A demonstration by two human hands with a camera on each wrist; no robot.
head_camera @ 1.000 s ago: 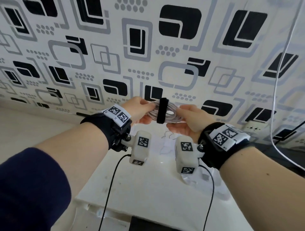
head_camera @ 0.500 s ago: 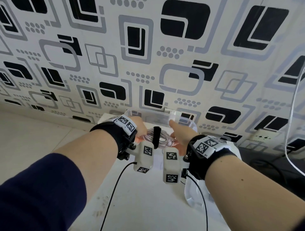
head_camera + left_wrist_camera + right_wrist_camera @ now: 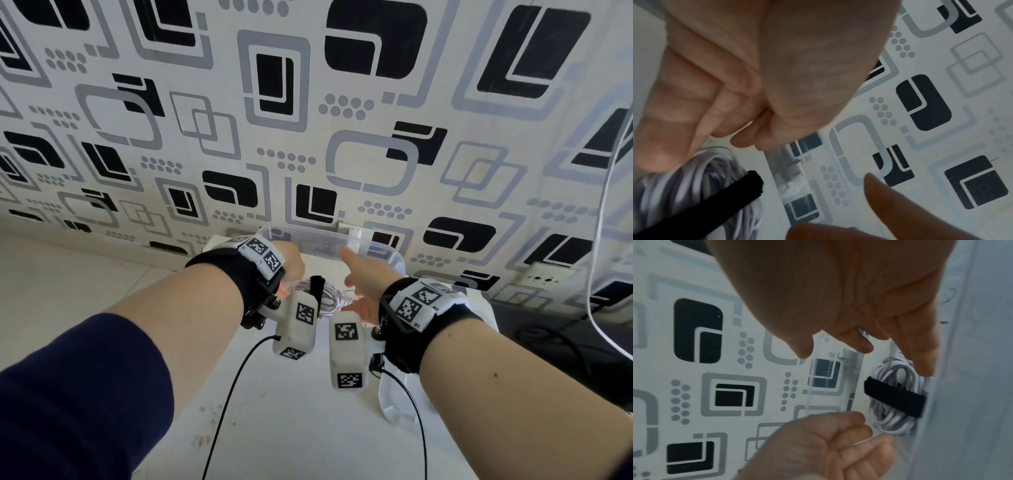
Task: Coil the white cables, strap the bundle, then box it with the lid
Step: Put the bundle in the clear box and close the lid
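Between the two hands, the coiled white cable bundle point(image 3: 898, 400), cinched by a black fabric strap point(image 3: 894, 396), hangs before the clear plastic box point(image 3: 383, 251); left grip point(image 3: 291, 265) holds it, right grip point(image 3: 363, 274) spreads empty, seemingly ready to guide boxing.

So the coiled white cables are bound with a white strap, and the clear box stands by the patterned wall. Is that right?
Not quite: the strap is black, not white, as the right wrist view shows plainly; it wraps the coiled white cables. The rest holds: the clear box stands by the patterned wall in the head view.
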